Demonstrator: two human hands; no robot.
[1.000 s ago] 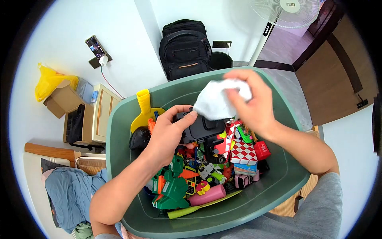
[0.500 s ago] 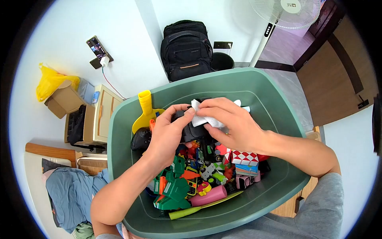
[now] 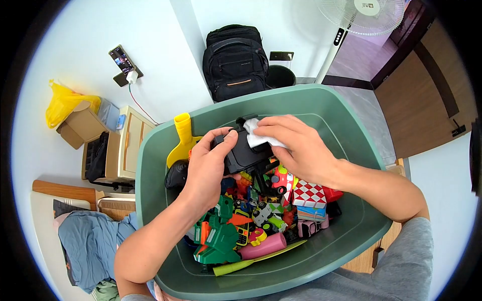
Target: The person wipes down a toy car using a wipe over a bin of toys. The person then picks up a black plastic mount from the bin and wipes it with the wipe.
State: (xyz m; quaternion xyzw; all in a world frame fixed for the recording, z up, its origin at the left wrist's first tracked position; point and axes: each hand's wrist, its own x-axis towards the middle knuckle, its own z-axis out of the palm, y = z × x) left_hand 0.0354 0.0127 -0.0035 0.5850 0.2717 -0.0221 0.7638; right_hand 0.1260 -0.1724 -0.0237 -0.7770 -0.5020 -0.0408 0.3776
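My left hand (image 3: 207,168) grips a boxy black plastic object (image 3: 244,154) by its left side, thumb on top. Its exact kind does not show. Pinched in my right hand (image 3: 304,150) is a crumpled white wipe (image 3: 255,134), pressed against the upper right part of the black object. Both hands are above a large green tub (image 3: 346,215). Below them lie many toys, among them a green and orange plastic toy (image 3: 221,238), a pink cylinder (image 3: 263,246), a red-and-white checked block (image 3: 309,194) and a yellow shovel (image 3: 184,131).
A black backpack (image 3: 235,65) stands against the wall behind the tub, beside a black bin (image 3: 280,77). A white fan (image 3: 331,52) is at the back right. On the left are a cardboard box (image 3: 83,125), a cream cabinet (image 3: 133,143) and blue clothing (image 3: 95,246).
The black object has turned, so more of its flat face shows. My right hand and the wipe have shifted slightly up and right across it.
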